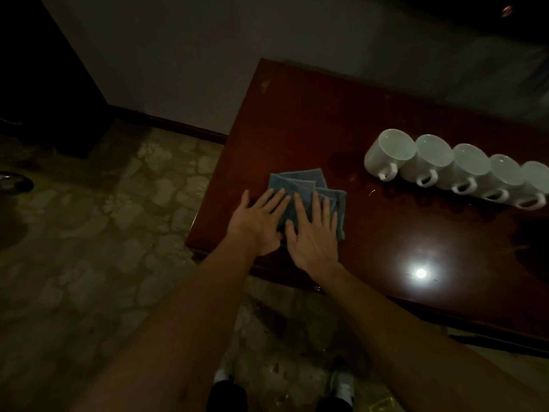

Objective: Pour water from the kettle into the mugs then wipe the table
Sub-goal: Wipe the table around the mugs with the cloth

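Near the table's left end, close to its front edge, lies a folded blue cloth (309, 200), layers fanned. Left hand (258, 223) flat on the cloth's left part, fingers straight and spread. Right hand (314, 233) flat beside it, fingers straight, pressing the cloth's right part; thumbs nearly touching. Dark red table (297, 114) shows wet patches between cloth and mugs. Five white mugs (445, 168) in a touching row toward the right edge, handles facing the front edge. Bright light glare (420, 273) near the front edge
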`<action>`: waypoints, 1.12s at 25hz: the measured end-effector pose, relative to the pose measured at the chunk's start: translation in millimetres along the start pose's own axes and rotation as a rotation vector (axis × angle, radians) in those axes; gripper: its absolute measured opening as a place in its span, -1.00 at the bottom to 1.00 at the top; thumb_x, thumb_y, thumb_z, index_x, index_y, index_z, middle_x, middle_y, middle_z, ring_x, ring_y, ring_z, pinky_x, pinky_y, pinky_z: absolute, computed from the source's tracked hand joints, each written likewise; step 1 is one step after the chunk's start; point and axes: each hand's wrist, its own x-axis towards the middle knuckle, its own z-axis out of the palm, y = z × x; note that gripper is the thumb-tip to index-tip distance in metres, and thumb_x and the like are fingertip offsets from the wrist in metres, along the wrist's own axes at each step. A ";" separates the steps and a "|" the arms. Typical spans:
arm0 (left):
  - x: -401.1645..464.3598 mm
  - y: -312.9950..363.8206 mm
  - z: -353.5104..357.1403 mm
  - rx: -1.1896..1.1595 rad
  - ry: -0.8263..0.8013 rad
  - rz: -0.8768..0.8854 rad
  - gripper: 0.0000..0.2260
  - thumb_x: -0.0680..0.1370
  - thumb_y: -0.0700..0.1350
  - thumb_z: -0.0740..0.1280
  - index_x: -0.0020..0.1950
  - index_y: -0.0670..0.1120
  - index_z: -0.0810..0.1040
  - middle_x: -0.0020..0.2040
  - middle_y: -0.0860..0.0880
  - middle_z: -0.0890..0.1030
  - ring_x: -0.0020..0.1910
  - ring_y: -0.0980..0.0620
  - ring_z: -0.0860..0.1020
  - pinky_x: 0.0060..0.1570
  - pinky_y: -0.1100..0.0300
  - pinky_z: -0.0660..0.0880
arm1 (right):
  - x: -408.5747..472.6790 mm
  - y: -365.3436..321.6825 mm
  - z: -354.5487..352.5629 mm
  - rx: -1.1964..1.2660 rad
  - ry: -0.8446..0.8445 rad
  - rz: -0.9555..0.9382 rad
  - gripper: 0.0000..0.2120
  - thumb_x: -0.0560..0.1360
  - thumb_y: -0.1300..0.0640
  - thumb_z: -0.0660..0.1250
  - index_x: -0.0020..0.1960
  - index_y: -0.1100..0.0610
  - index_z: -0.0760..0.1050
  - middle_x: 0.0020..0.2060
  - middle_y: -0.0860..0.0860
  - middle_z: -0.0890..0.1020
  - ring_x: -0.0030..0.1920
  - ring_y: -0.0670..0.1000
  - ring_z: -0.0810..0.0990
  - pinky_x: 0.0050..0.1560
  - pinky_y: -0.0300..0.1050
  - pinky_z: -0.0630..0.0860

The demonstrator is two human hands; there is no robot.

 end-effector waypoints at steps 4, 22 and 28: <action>-11.4 -41.1 10.3 -0.037 0.042 -0.086 -0.31 0.67 0.19 0.03 0.61 0.03 -0.34 0.62 0.04 -0.31 0.60 0.03 -0.28 0.53 -0.25 -0.13 | 14.1 -41.9 1.8 0.014 -0.018 -0.085 -0.40 0.68 -0.19 -0.07 0.66 -0.10 -0.15 0.64 0.10 -0.19 0.61 0.18 -0.29 0.57 0.23 -0.27; 64.4 153.4 -31.7 0.001 -0.046 0.052 -0.29 0.65 0.25 0.09 0.62 0.12 -0.29 0.63 0.08 -0.29 0.61 0.03 -0.22 0.53 -0.26 -0.09 | -27.0 179.1 -32.8 0.088 0.024 -0.001 -0.37 0.64 -0.26 -0.02 0.64 -0.19 -0.15 0.65 -0.02 -0.15 0.63 0.05 -0.24 0.59 0.18 -0.21; 96.9 243.3 -40.8 0.027 -0.021 0.153 -0.31 0.66 0.24 0.08 0.62 0.12 -0.28 0.63 0.09 -0.29 0.60 0.04 -0.25 0.54 -0.22 -0.10 | -51.3 267.1 -48.6 0.083 0.049 0.116 -0.36 0.64 -0.28 -0.03 0.63 -0.22 -0.19 0.65 -0.05 -0.18 0.62 0.02 -0.27 0.59 0.13 -0.27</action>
